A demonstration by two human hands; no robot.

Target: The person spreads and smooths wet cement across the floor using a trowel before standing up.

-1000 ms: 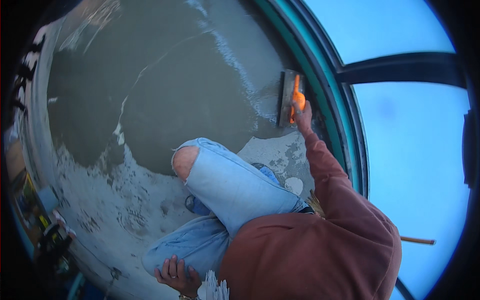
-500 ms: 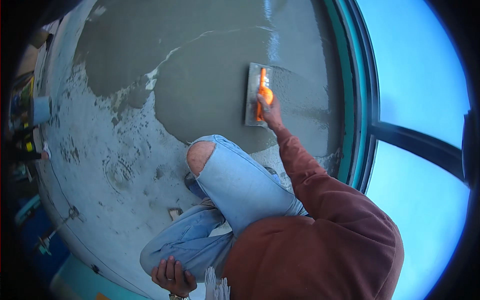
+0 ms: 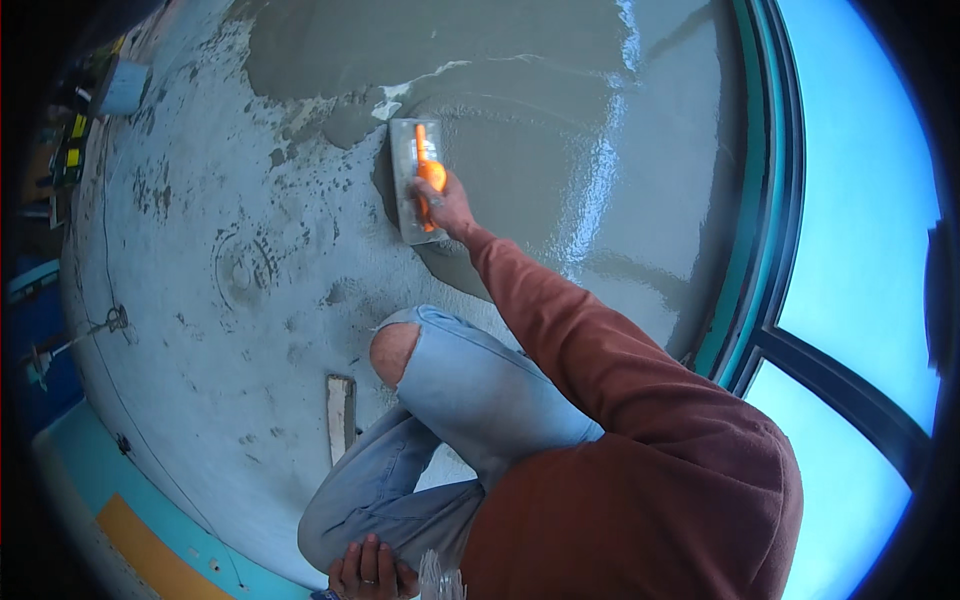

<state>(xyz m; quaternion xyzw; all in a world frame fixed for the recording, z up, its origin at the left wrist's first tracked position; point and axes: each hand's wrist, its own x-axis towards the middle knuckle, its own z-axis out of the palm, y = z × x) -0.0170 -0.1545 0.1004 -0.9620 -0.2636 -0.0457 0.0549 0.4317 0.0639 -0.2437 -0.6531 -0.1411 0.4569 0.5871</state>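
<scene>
My right hand grips the orange handle of a plastering trowel, a flat rectangular metal blade. The blade lies on the left edge of a wet grey layer of cement, where it borders the bare pale floor. The fingers wrap round the handle, and my arm reaches forward and left. My left hand rests on my lower bent leg near the bottom edge, its fingers lying over the jeans and holding nothing.
A teal and dark frame with bright panes runs along the right. A narrow flat piece lies beside my knee. A cable crosses the floor at left, near a mixing rod. A bucket stands far left.
My right hand has swept the trowel left across the cement to its edge, leaving smoother, shinier material behind. My view has turned somewhat. My left hand stays on my leg.
</scene>
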